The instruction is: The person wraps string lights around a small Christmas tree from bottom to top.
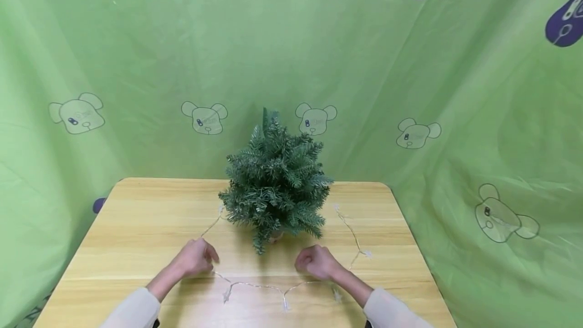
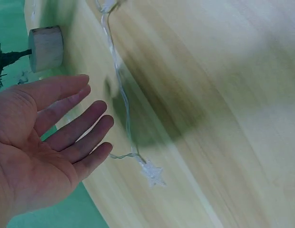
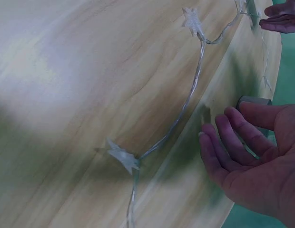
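A small artificial Christmas tree [image 1: 275, 181] stands upright toward the back of the table, on a round wooden base [image 2: 46, 49]. A clear-wired string of star lights [image 1: 255, 285] lies on the tabletop in a loop in front of the tree and along both its sides. My left hand [image 1: 193, 258] hovers over the left stretch of wire, its fingers loosely bent and holding nothing. In the right wrist view my right hand [image 3: 252, 142] is likewise relaxed, with no object in it. A star light [image 3: 122, 156] lies on the wood near that hand.
The light wood table [image 1: 150, 216] has rounded back corners. Behind it and at both sides hangs a green cloth [image 1: 136, 54] printed with bear heads. More star lights [image 1: 285, 305] lie along the wire near the front of the table.
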Tool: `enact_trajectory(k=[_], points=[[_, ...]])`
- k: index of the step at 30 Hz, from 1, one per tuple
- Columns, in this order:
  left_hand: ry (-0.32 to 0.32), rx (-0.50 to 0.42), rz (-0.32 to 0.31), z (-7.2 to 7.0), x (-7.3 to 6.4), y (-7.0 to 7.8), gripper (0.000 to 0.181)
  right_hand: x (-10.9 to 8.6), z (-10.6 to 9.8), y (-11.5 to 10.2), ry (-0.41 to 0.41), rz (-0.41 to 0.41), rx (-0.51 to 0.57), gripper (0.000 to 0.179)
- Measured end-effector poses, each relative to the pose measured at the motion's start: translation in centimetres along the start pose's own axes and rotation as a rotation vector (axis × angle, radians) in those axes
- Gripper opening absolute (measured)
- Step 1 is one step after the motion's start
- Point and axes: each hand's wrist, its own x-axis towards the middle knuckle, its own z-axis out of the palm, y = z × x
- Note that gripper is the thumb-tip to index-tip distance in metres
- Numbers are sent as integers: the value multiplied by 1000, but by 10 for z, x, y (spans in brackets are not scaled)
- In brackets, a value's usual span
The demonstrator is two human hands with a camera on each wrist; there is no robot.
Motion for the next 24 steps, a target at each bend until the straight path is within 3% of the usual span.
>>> enact_trajectory(k=[11,24], points=[[-42,-33,-61,9,-2,-9,38,-6,3,12,-64,62,58,15],[14,-37,-9,22,3,-17,44,-9,9,19,-90,146,197,25]])
